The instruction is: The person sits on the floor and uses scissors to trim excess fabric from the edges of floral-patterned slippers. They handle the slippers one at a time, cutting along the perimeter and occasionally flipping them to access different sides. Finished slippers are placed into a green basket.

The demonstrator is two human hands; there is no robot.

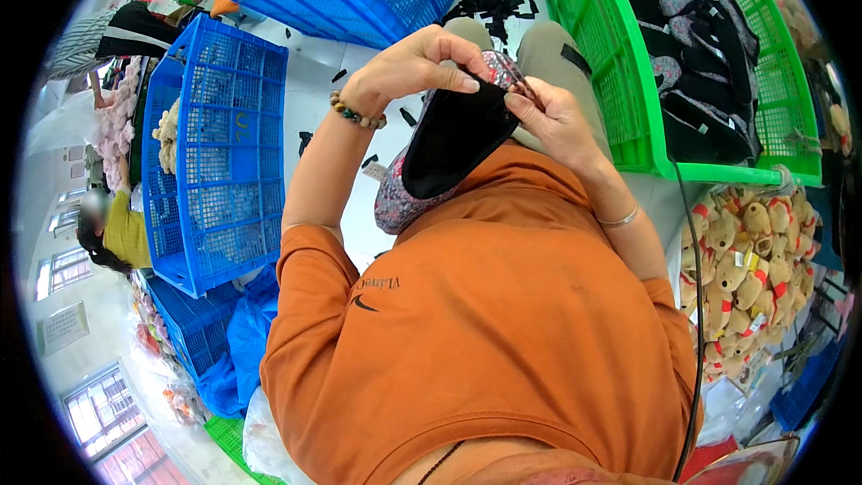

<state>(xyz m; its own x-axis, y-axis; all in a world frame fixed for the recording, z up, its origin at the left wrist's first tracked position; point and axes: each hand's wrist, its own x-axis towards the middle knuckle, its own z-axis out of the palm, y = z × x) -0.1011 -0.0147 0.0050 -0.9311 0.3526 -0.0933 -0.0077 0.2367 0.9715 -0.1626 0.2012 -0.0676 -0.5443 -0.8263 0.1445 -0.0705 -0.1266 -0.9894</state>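
Over my lap I hold a slipper-shaped fabric piece (pixel 458 139), black and plush inside with a speckled grey-and-red outer side. A small white tag hangs near its left edge. My left hand (pixel 417 67) pinches its far edge between thumb and fingers. At the right end of the same edge, my right hand (pixel 552 117) is closed on the fabric, thumb pressed against the fingers. Whatever is between my fingertips besides cloth is too small to make out.
A green crate (pixel 615 81) at my right contains similar speckled and black pieces. Blue crates (pixel 238 144) stand left and ahead. Small black strips (pixel 494 4) litter the floor. Tan plush toys (pixel 745 260) are heaped behind the green crate. A person in yellow (pixel 126 229) is far left.
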